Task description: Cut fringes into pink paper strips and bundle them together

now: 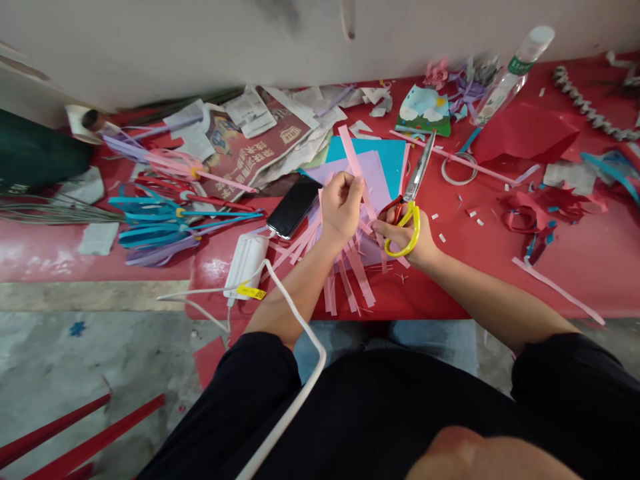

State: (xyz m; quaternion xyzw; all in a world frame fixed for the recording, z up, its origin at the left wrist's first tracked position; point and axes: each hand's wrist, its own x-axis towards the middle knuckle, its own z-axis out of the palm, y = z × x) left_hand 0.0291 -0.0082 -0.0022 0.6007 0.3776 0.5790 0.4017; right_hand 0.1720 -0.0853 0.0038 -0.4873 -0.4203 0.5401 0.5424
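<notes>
My left hand point(343, 207) is closed, with a pink paper strip point(352, 152) at its fingertips that slants up and away. Closed around the scissors point(419, 170), my right hand point(417, 243) has its thumb and finger near the strip's lower end. The scissors have a yellow and a red handle, and their blades point up and away. Several more pink strips point(357, 270) fan out under my hands. Beneath them lie lilac paper point(376, 175) and blue paper point(395, 155). Whether my right fingertips pinch the strip too is hard to see.
A black phone point(295, 207) and a white power bank point(247, 265) with a cable point(295, 313) lie left. Blue paper loops point(155, 223) and newspaper point(250, 143) are farther left. Right are a tape roll point(459, 169), a tilted bottle point(515, 77) and red scraps point(537, 210).
</notes>
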